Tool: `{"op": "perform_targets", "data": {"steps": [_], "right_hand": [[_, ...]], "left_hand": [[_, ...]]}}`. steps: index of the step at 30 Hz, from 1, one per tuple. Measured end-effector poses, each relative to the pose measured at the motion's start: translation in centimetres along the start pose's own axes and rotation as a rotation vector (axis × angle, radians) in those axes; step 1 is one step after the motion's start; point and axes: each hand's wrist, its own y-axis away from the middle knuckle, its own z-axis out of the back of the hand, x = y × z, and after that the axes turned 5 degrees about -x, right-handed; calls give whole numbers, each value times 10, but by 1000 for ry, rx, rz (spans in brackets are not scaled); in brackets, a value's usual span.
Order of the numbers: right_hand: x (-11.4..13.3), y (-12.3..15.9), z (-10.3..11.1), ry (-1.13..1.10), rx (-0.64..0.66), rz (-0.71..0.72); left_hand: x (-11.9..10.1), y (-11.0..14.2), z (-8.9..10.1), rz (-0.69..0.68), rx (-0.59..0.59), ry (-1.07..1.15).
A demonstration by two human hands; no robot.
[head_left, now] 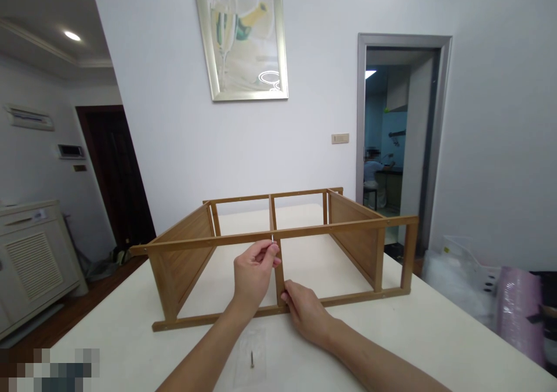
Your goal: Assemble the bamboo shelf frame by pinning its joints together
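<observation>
A bamboo-coloured wooden frame (pixel 348 225) lies on its side on a white table (pixel 130 345), with slatted end panels and thin rails. My left hand (pixel 252 273) pinches a small metal screw (pixel 272 238) against the front top rail, just above the middle upright (pixel 279 270). My right hand (pixel 307 311) grips the foot of that upright where it meets the bottom rail. A small clear bag (pixel 250 357) with a dark screw inside lies flat on the table between my forearms.
A white cabinet (pixel 30 258) stands at the left by a dark door. To the right of the table are clear plastic bags (pixel 461 276) and a purple roll (pixel 520 314). Through the doorway (pixel 391 148) a person sits in another room. A framed picture hangs on the wall.
</observation>
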Motion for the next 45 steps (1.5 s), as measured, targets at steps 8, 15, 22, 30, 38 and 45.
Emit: {"op": "perform_targets", "data": {"steps": [8, 15, 22, 30, 38, 45], "right_hand": [[0, 0, 0, 21, -1, 1], [-2, 0, -1, 23, 15, -13], [0, 0, -1, 20, 12, -16], [-2, -1, -1, 25, 28, -29], [-2, 0, -1, 33, 31, -24], [1, -1, 0, 10, 7, -6]], "left_hand": [[-4, -2, -1, 67, 25, 95], [-5, -1, -2, 88, 32, 134], [-12, -2, 0, 70, 32, 77], [-15, -8, 8, -9, 68, -154], [-13, -9, 11, -11, 73, -125], [-14, -4, 1, 139, 72, 129]]}}
